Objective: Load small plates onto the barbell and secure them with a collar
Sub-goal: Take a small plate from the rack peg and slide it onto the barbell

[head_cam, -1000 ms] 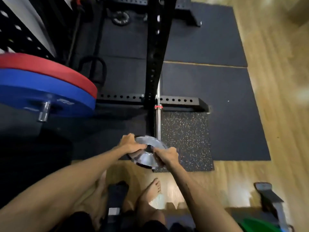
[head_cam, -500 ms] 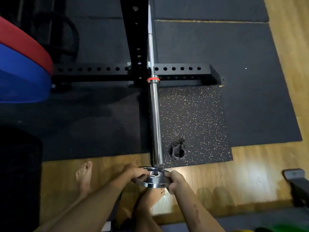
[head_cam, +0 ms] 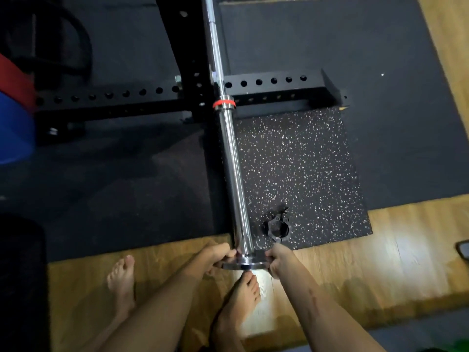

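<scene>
A chrome barbell sleeve [head_cam: 232, 174] runs from the black rack toward me, with a red ring at its inner shoulder. A small silver plate [head_cam: 245, 263] stands on edge over the very tip of the sleeve. My left hand [head_cam: 215, 257] grips the plate's left rim and my right hand [head_cam: 280, 260] grips its right rim. A black clamp collar [head_cam: 276, 226] lies on the speckled mat just right of the sleeve's end, apart from both hands.
The black rack base [head_cam: 266, 90] crosses under the bar. A speckled rubber mat [head_cam: 304, 174] lies under the sleeve. Red and blue bumper plates [head_cam: 12, 110] sit at the far left. My bare feet [head_cam: 121, 280] stand on the wooden floor below the plate.
Both hands raised the silver plate from just short of the bar's tip and turned it on edge onto the sleeve's end. The camera view shifted downward and closer.
</scene>
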